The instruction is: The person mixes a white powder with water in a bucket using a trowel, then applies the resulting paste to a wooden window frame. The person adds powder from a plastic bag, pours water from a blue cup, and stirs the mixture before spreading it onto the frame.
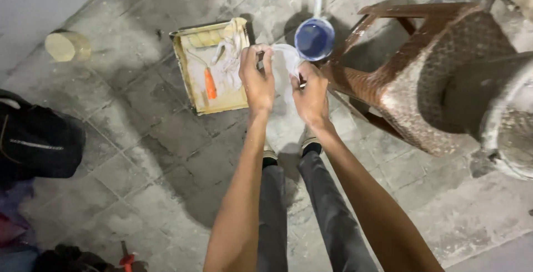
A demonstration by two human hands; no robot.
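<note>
I look down at my two arms over a stained concrete floor. My left hand [257,77] and my right hand [311,95] are both closed on a crumpled clear plastic bag [285,61], held between them at chest height. A small thin object shows in my right fingers against the bag; what it is I cannot tell. Just beyond the bag on the floor stands a blue mug with a long pale handle [314,38]. To the left lies a yellow paint tray [189,83] holding a roller with an orange handle [210,83] and a white rag [229,55].
A brown plastic stool [427,72], paint-spattered, lies tipped at the right, with a grey round container [513,122] at the right edge. A pale tape roll [65,46] sits at the upper left. A black bag [36,138] lies at the left. My legs and feet stand below.
</note>
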